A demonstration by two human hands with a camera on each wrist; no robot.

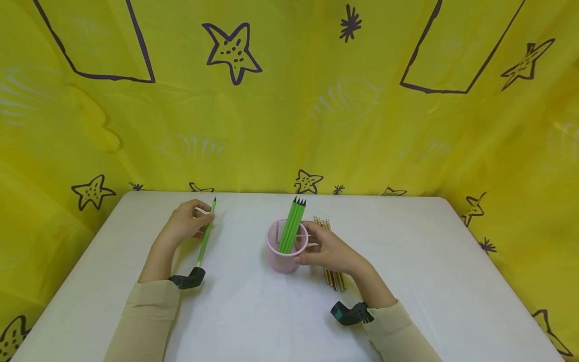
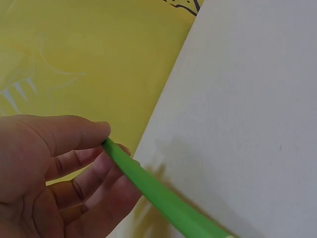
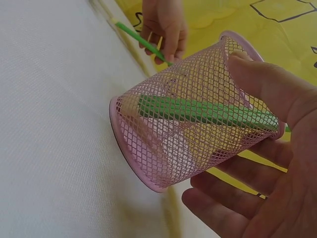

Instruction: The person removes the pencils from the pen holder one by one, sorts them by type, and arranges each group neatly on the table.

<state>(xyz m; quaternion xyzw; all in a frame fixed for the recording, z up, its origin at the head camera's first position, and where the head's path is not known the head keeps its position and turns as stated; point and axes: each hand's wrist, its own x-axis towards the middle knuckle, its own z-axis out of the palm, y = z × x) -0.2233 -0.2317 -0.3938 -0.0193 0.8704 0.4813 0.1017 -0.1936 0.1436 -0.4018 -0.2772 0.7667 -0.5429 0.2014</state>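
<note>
Pencils, and plenty of them: four green pencils [image 1: 293, 226] by their dark tips, points up, leaning inside one pink mesh cup [image 1: 282, 263]. One more green pencil [image 1: 204, 245] is out at the left, and several gold and red pencils [image 1: 334, 279] lie bunched on the white table [image 1: 244, 311], partly behind the right forearm and hand, so no exact count of those.

Two hands at work! The left hand [image 1: 186, 221] pinches its single pencil between thumb and fingers, gripping near the dark tip, with the pale end slanting back toward the person; the gap between the digits is no wider than the pencil. The cup, with its four, is near the table's middle, and the right hand [image 1: 332, 250] has it grasped from the right, fingers spread and bent round the mesh, thumb at the rim. In the right wrist view, the cup tilts; whether its base meets the table, one cannot tell.
</note>
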